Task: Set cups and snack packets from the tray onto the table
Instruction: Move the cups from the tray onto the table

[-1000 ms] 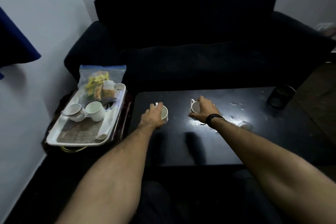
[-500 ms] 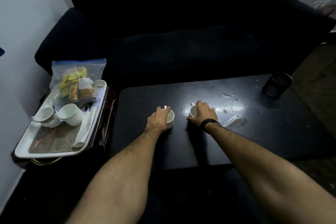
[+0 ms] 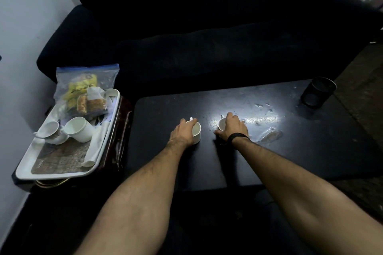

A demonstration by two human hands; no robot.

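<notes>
The left hand [image 3: 182, 133] has its fingers [image 3: 191, 123] curled around a small white cup [image 3: 196, 132], holding its side. The right hand [image 3: 233, 128] is wrapped over a second white cup [image 3: 222, 124], with the fingers [image 3: 230, 116] bent around its far side and the thumb near the front. A black band [image 3: 237, 136] sits on the right wrist. Both cups stand upright on the table, close beside each other but not touching.

The table [image 3: 300, 151] is dark and shiny. A bright patch of light and some wet-looking spots [image 3: 269, 134] show on it, just to the right of the right hand. A dark round holder [image 3: 318, 92] stands at the far right corner. Behind the table is a big dark sofa [image 3: 196, 27], and pale walls [image 3: 20, 27] are behind and to the left.

To the left of the table sits a white tray [image 3: 51, 174] on a low dark stand [image 3: 121, 130]. Two more white cups [image 3: 79, 131] lie tipped on the tray, touching each other. Behind them leans a clear zip bag [image 3: 87, 87] with yellow and brown snack packets inside. A woven mat [image 3: 60, 159] covers the front of the tray.
</notes>
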